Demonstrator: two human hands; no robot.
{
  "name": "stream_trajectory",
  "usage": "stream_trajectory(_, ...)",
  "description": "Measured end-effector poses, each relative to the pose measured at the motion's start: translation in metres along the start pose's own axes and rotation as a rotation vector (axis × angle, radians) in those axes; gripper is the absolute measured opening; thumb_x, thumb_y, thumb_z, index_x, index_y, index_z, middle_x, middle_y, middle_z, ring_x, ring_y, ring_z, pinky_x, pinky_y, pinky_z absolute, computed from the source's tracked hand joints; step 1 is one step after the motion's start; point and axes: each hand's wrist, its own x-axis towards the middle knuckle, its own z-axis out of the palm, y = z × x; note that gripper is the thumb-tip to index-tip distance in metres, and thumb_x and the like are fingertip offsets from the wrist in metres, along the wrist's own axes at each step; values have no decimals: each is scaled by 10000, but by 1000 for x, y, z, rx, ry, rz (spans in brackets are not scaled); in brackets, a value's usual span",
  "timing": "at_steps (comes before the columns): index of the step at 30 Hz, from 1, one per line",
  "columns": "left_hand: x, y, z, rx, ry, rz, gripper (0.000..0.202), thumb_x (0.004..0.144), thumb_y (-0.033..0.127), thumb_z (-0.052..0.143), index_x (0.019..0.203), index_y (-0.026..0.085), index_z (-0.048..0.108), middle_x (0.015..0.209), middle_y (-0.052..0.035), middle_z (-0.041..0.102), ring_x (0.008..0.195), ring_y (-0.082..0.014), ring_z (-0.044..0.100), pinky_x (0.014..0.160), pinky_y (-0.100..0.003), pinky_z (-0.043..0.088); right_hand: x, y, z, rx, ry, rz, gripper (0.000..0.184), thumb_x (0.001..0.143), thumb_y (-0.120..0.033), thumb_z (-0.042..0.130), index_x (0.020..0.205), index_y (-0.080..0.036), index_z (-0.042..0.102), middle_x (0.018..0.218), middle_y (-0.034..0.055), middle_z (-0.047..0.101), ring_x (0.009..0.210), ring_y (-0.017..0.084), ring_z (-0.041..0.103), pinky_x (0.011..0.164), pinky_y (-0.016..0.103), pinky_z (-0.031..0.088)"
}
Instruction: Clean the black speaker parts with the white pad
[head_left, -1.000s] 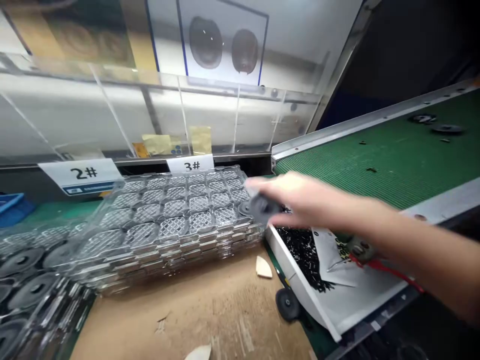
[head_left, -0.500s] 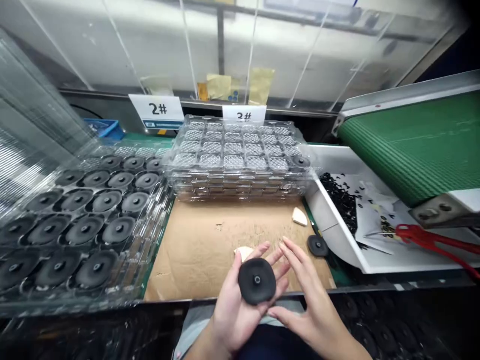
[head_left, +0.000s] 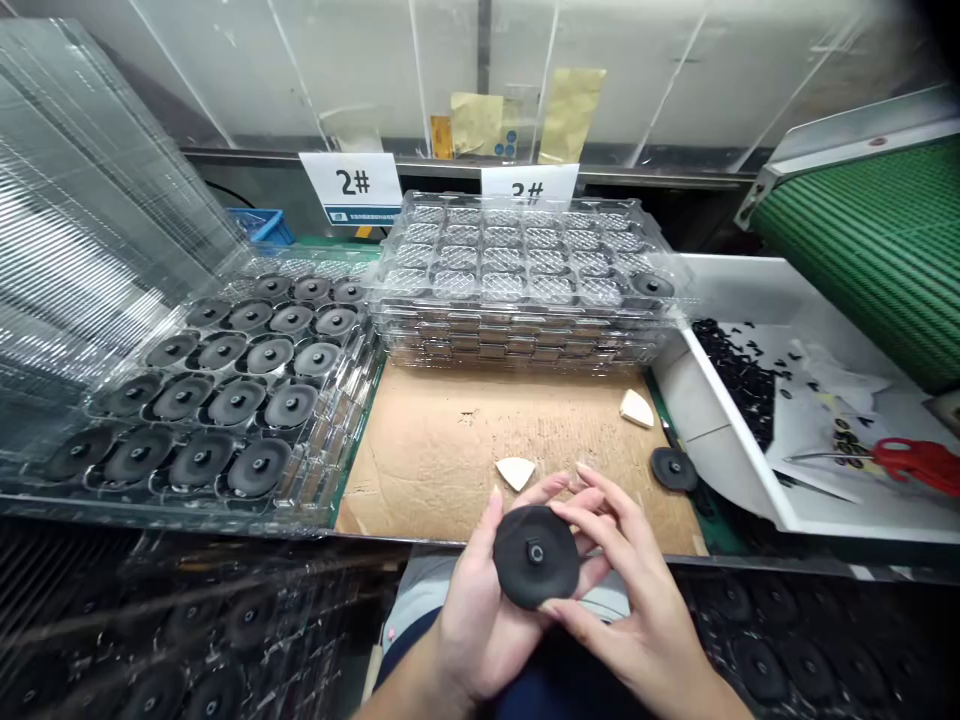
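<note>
A round black rubber-like disc [head_left: 517, 575] with a short hollow stem at its centre faces up over the front edge of the table. My left hand [head_left: 480, 620] cradles it from below, thumb along its left edge. My right hand [head_left: 637, 590] grips its right side, thumb at the lower rim and fingertips at the upper rim. Just beyond the hands lies a white wedge-shaped pad [head_left: 515, 472] on the cardboard [head_left: 427, 450]. Another white wedge [head_left: 637, 408] and a similar black disc [head_left: 673, 469] lie to the right.
Left, a clear tray [head_left: 300, 470] holds rows of black discs. Stacked clear trays [head_left: 517, 325] stand at the back, one disc in the top one. Right, a white bin [head_left: 720, 430] holds small black parts and red-handled scissors [head_left: 911, 462], beside a green conveyor belt [head_left: 877, 240].
My right hand has closed in from beside the disc and now grips its edge. The disc stays in my left hand. The camera view has shifted, so the surroundings appear moved.
</note>
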Motion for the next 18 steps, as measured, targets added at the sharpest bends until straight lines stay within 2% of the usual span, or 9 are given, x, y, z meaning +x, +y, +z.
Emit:
stream_trajectory(5, -5, -4, 0, -14, 43, -27, 526, 941, 449, 255, 1136, 95, 592, 1175, -171, 663, 1126, -254, 603, 1039, -433, 367, -6, -2, 3, 33, 34, 15, 523, 801, -445, 624, 1277, -331, 441, 1438, 90, 300, 1314, 332, 380, 945, 455, 496)
stream_trajectory(9, -11, -9, 0, -19, 83, -32, 498, 937, 449, 299, 1126, 105, 606, 1154, -146, 678, 1075, -231, 628, 960, -390, 443, -10, -6, 3, 45, 51, 10, 517, 795, -528, 600, 1251, -326, 466, 1407, 91, 342, 1293, 316, 408, 948, 440, 492)
stream_trajectory(13, -21, -12, 1, -20, 123, -9, 471, 934, 446, 319, 1102, 120, 614, 1109, -127, 695, 996, -204, 654, 891, -365, 479, -15, -12, 4, 37, 62, -1, 485, 803, -532, 588, 1230, -331, 478, 1378, 79, 381, 1285, 297, 418, 964, 429, 478)
stream_trajectory(18, -30, -11, -1, -20, 146, 49, 460, 919, 466, 344, 1127, 132, 582, 1082, -145, 695, 995, -231, 655, 859, -370, 482, -12, -15, 9, -52, 20, -87, 485, 849, -535, 514, 1282, -324, 460, 1395, 98, 367, 1260, 314, 446, 935, 439, 489)
